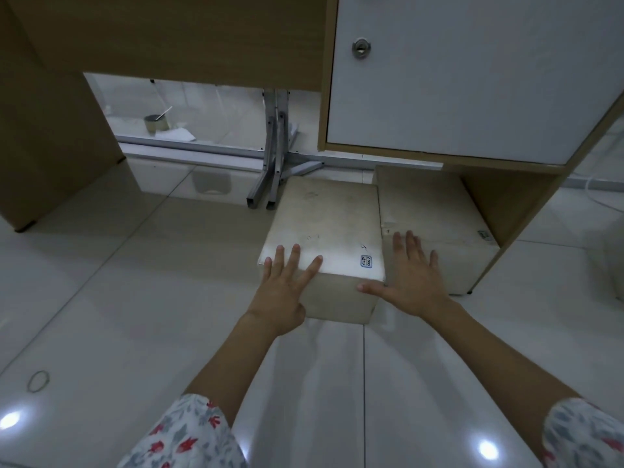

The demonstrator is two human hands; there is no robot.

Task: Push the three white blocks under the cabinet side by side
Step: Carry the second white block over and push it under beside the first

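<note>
Two white blocks are in sight on the tiled floor. The left white block (326, 221) with a small blue label lies beside the cabinet (472, 79), mostly outside it. The right white block (435, 211) sits partly under the cabinet's base, close against the left one. My left hand (287, 285) lies flat with fingers spread on the near left corner of the left block. My right hand (413, 278) rests flat with fingers spread over the near end of the right block, its thumb touching the left block's near right corner. I see no third block.
A metal folding frame (275, 146) stands just behind the left block. A brown panel (50, 113) rises at the left. A rubber band (38, 381) lies on the floor at the near left. A small tin (156, 124) sits beyond the glass partition.
</note>
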